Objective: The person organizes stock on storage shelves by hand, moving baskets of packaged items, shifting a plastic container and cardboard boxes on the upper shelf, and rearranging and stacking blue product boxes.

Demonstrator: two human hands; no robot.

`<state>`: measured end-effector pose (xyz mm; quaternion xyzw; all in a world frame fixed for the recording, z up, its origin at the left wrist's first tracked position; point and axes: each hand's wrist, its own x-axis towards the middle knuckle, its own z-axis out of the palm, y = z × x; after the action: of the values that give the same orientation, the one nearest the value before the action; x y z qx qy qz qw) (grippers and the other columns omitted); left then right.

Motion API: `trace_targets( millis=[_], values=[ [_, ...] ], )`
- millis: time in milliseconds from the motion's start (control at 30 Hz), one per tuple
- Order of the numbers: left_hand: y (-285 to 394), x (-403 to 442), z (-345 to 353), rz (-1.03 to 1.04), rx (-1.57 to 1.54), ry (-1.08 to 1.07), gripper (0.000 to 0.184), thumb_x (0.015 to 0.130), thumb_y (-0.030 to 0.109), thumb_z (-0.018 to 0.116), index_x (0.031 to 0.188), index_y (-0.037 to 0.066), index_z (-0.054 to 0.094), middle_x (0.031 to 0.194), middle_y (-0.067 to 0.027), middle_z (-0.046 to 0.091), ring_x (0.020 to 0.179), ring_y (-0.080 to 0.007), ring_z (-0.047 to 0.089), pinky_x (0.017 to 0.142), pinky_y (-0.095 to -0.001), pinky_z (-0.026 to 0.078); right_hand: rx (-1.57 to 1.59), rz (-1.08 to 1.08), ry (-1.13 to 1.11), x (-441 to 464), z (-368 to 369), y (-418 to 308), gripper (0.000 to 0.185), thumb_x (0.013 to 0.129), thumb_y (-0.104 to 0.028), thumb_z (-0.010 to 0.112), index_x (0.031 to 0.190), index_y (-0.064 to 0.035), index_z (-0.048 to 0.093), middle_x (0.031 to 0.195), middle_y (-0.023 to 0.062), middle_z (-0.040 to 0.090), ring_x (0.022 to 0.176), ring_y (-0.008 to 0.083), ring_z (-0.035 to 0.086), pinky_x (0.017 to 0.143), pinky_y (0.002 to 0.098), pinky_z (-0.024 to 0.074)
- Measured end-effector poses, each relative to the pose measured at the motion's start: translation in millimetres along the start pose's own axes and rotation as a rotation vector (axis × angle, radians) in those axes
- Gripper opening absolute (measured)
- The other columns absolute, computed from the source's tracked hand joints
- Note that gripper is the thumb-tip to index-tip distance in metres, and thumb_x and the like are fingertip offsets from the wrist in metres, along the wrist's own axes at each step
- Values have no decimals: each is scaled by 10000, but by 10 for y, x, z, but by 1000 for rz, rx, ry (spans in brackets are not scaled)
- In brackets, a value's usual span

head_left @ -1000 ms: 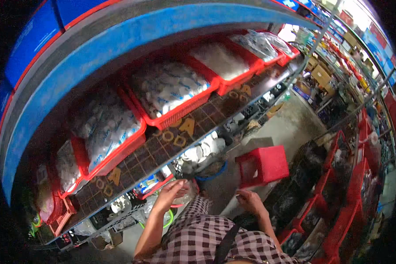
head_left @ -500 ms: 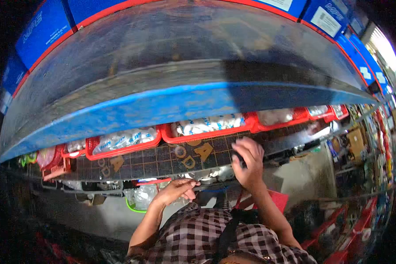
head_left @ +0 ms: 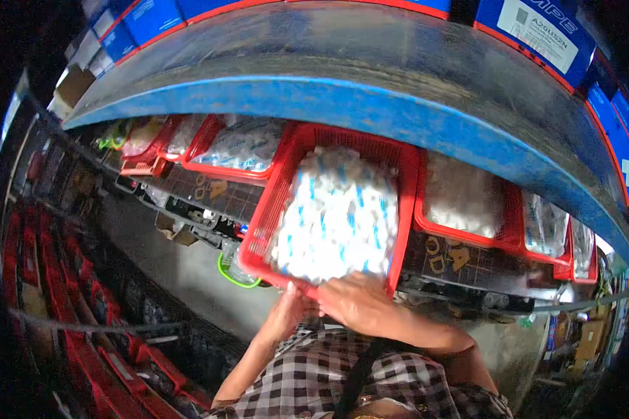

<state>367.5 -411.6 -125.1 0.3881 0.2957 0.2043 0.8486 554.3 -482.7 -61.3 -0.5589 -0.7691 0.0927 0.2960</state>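
A: Layout?
B: Upper shelf [head_left: 314, 91] overhangs the far end. Lower shelf [head_left: 416, 255] below, red basket [head_left: 262, 234] sticking out past its front edge, further than the left neighbour basket [head_left: 241, 171] and right neighbour basket [head_left: 468, 237].
A: Long axis?
B: Runs out from under the overhang toward the checked shirt [head_left: 293, 377], near end skewed slightly left. White pieces [head_left: 335, 216] with blue print fill it.
A: Hands?
B: Both at the near end, so the basket lies straight ahead of the fingers. Right hand [head_left: 356, 304] is closer in, over the front rim; left hand [head_left: 286, 314] sits lower, left of it.
A: Fingers?
B: Left looks clasped on the rim, thumb on top. Right's are bent, tips hidden; can't tell gripping from resting.
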Motion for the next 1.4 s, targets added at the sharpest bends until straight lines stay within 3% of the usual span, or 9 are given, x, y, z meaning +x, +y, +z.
trace_targets(
  millis=[133,233,300,467,700,1100,1267,1300,1400],
  values=[
    [79,-454,181,-58,427,141,589,985,487,324,1038,-34,594,902,-127,668,831,-199,639,798,-335,501,381,3,-94,76,-403,100,230,837,-222,649,983,-46,666,884,116,682,697,303,638,635,395,498],
    [-185,-413,23,11,298,130,528,969,448,426,1019,-42,617,862,-109,676,793,-188,658,752,-313,522,15,-1,176,500,-714,517,243,775,-109,623,989,2,646,909,159,664,877,289,628,783,366,489],
    [-33,-440,162,125,255,109,389,919,350,582,1036,-17,633,864,-80,677,712,-150,654,679,-283,531,-30,548,152,817,-695,795,385,837,-207,598,1171,-16,580,1114,221,600,1038,347,584,922,388,437],
    [-105,-436,22,226,312,2,385,893,375,621,812,4,687,693,7,657,620,-67,578,600,-259,480,-621,468,110,1048,-332,1742,530,856,-376,575,1237,-13,516,1187,238,561,1119,390,522,965,431,399],
    [671,-623,-932,276,271,488,171,836,167,647,918,21,613,723,-28,625,595,-109,593,549,-269,501,515,733,-1,375,-947,715,144,824,-146,661,766,-74,549,699,-18,588,643,51,530,587,233,436],
    [1913,971,-134,473,1933,-263,308,727,307,615,839,24,653,801,-217,639,800,-376,631,729,-468,491,1190,871,1021,-1873,106,-696,229,852,-217,647,941,-9,612,863,57,636,733,153,600,642,295,487],
    [1713,2109,286,674,1840,-224,268,780,223,562,978,77,668,972,-185,652,909,-354,624,817,-430,500,1118,944,731,-1402,686,-915,96,867,-65,589,895,9,643,879,77,654,806,167,616,708,323,494],
    [1753,2159,298,739,1713,-230,276,799,194,547,1018,71,660,1002,-179,647,922,-347,623,822,-423,499,590,787,485,-1094,664,-996,95,865,-20,555,870,33,634,865,85,646,800,180,611,738,327,490],
    [1970,1801,243,976,1351,-79,306,856,249,587,1104,79,642,1062,-159,648,931,-244,645,808,-343,501,1287,791,830,-698,1002,-775,160,903,-89,550,922,44,637,846,58,651,767,144,601,717,288,472]
  ],
)
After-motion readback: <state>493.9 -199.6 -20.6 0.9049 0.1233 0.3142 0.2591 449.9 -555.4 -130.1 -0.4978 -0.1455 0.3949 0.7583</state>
